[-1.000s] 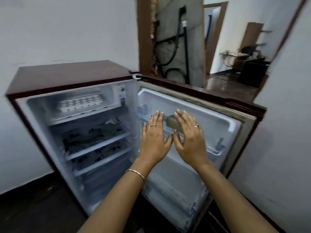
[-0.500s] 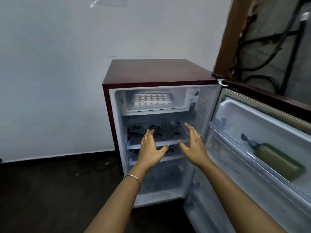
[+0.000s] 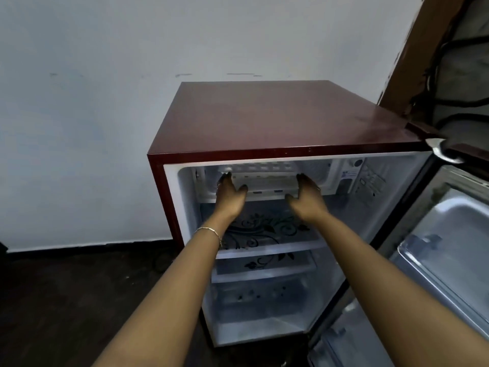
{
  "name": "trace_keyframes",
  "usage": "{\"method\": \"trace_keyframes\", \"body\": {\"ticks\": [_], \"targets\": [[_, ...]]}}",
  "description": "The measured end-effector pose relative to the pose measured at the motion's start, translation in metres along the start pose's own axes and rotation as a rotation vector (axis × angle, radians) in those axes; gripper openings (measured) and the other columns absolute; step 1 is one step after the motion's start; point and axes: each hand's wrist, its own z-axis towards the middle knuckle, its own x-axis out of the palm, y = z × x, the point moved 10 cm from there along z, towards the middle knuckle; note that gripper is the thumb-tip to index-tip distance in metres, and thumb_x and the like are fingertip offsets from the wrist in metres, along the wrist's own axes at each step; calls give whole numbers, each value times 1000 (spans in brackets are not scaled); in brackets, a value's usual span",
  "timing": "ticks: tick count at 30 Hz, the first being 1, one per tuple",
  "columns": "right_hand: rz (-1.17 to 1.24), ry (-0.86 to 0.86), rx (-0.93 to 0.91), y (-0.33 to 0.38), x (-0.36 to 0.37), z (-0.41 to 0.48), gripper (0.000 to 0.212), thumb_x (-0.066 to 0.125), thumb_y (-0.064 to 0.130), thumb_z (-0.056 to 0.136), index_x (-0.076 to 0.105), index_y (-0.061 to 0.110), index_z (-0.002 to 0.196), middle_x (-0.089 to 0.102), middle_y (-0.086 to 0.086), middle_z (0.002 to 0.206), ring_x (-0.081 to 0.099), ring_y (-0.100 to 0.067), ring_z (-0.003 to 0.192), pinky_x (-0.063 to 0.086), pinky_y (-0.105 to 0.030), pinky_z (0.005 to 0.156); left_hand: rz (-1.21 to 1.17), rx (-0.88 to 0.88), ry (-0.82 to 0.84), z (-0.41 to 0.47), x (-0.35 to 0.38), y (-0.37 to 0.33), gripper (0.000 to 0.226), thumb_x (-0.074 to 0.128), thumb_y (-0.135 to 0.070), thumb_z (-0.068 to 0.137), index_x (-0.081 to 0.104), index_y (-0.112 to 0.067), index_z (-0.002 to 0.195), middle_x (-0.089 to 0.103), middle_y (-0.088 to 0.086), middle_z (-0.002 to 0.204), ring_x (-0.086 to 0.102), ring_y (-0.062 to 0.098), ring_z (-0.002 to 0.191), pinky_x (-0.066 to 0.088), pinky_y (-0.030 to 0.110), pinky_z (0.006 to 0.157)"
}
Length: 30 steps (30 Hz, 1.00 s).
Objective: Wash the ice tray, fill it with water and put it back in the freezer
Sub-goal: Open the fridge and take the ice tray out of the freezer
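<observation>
Left hand [image 3: 229,193] at the left end of the ice tray [image 3: 267,182], right hand [image 3: 307,195] at its right end, fingers stretched and thumbs splayed (contact's too blurry to call).

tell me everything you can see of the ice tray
The ice tray is a white, plastic-looking rectangle with rows of small square cells, some showing along its far edge. It lies flat, long side toward the camera, in the freezer compartment at the top of the open fridge. The left hand is at its left end and the right hand at its right end; blur hides whether they grip it. Whether the cells hold anything cannot be seen.
</observation>
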Motion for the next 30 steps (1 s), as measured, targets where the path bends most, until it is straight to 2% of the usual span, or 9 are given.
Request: {"method": "trace_keyframes", "body": {"ticks": [6, 10, 15, 19, 21, 23, 25, 27, 30], "targets": [[-82, 18, 91, -25, 21, 46, 74, 45, 38, 99, 9, 3, 153, 14, -17, 160, 15, -33, 147, 12, -37, 119, 154, -30, -52, 41, 7, 5, 65, 55, -25, 94, 28, 1, 147, 33, 22, 149, 28, 35, 139, 29, 41, 114], [-37, -37, 124, -29, 21, 62, 66, 40, 39, 101, 20, 1, 151, 30, -20, 154, 25, -37, 141, 18, -40, 117, 129, -121, -92, 55, 8, 11, 51, 53, -28, 95, 45, 5, 133, 44, 25, 139, 37, 37, 131, 33, 37, 108], [92, -110, 129, -29, 17, 71, 49, 48, 36, 94, 50, 1, 129, 60, -21, 120, 54, -38, 113, 42, -41, 99, -24, -116, -175, 60, 1, 10, 39, 57, -25, 95, 56, -2, 126, 55, 16, 134, 46, 33, 128, 35, 35, 109], [128, -104, 182, -32, 20, 74, 48, 44, 40, 94, 53, 3, 124, 61, -19, 116, 54, -38, 112, 43, -39, 97, -216, -144, -176, 67, 1, 14, 3, 59, -24, 94, 59, -21, 94, 65, 10, 118, 54, 29, 120, 40, 36, 105], [148, -113, 206, -35, 19, 76, 31, 42, 31, 100, 57, 6, 109, 63, -16, 106, 57, -35, 107, 43, -33, 89, -299, -199, -120, 68, 5, 15, 21, 52, -23, 99, 50, -23, 79, 62, 2, 103, 54, 23, 113, 40, 25, 97], [165, -143, 231, -40, 13, 78, 24, 39, 26, 101, 54, 12, 91, 61, -13, 93, 60, -32, 99, 39, -29, 78, -316, -220, -147, 68, 2, 19, 27, 51, -24, 99, 48, -26, 72, 60, -1, 96, 56, 24, 107, 44, 31, 97], [176, -183, 260, -44, 6, 75, 23, 38, 21, 102, 56, 10, 91, 62, -15, 95, 60, -33, 99, 40, -30, 75, -309, -211, -183, 64, -1, 20, 22, 54, -24, 97, 52, -27, 75, 62, -1, 98, 57, 26, 108, 44, 40, 103], [163, -222, 319, -50, -2, 70, 24, 38, 13, 102, 58, 1, 96, 62, -21, 102, 59, -36, 103, 44, -33, 77, -331, -189, -189, 59, 1, 20, 4, 56, -21, 96, 58, -19, 99, 61, 6, 119, 52, 27, 120, 39, 36, 106], [221, -313, 392, -56, -12, 57, 27, 40, 13, 101, 60, -2, 92, 64, -21, 103, 61, -34, 102, 42, -27, 72, -303, -211, -197, 49, 3, 15, 51, 55, -22, 96, 37, -6, 142, 35, 16, 149, 37, 33, 135, 35, 32, 107]]}}
